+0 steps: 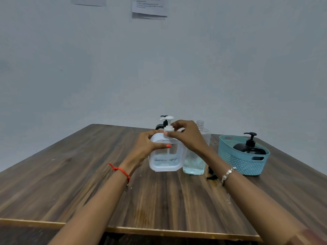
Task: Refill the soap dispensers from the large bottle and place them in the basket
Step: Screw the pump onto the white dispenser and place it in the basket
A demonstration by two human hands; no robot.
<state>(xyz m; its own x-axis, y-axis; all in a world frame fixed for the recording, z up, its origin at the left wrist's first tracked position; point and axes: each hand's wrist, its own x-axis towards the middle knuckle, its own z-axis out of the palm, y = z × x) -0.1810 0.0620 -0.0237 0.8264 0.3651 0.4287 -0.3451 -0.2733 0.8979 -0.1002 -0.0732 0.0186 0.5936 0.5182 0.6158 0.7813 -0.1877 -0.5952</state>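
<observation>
Both hands hold the clear dispenser (pixel 165 156): left hand (pixel 146 147) gripping its body, right hand (pixel 187 137) pinching its pump collar.

dark wood-grain table (pixel 85 174) against a plain pale wall (pixel 159 68)

the table spreads under and around the left hand (pixel 146 145) and right hand (pixel 187 137), its light edge strip (pixel 159 229) on the near side of both. high above the hands a printed sheet (pixel 149 7) hangs on the wall; a second sheet (pixel 89 1) sits up and left of the left hand, cut by the frame.
</observation>
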